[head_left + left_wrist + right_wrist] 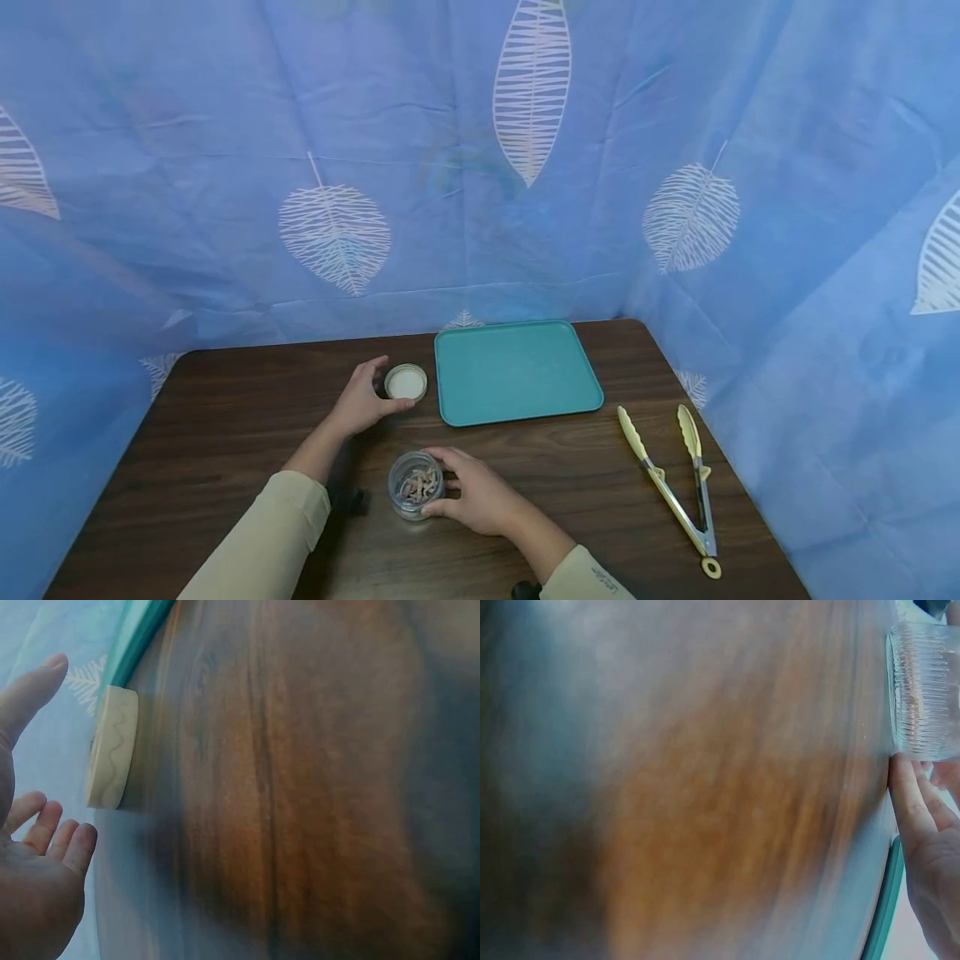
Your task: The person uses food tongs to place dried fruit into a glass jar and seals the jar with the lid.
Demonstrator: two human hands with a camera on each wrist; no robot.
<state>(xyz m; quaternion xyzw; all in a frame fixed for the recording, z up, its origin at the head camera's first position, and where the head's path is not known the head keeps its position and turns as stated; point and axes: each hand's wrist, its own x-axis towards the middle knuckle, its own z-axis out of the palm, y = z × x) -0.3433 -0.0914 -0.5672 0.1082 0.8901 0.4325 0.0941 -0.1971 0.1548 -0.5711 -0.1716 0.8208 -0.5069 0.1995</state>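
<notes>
A clear ribbed glass jar [416, 486] stands upright on the table, with small brownish pieces [418, 485] inside. My right hand [480, 492] holds it from the right, fingers on the far side and thumb on the near side. In the right wrist view, the jar [926, 690] shows fine vertical ribs beside the fingers [913, 799]. Farther back lies a round lid [406, 382], white on top, with a pale wood-like edge [114, 750]. Just left of this lid is my left hand [367, 400], its thumb and fingers spread apart around a gap.
A teal tray [517, 373] lies at the back of the dark wooden table [247, 400], right of the lid. Spread tongs [678, 492] with pale yellow tips lie near the right edge. Blue cloth with white leaf prints hangs behind and beside the table.
</notes>
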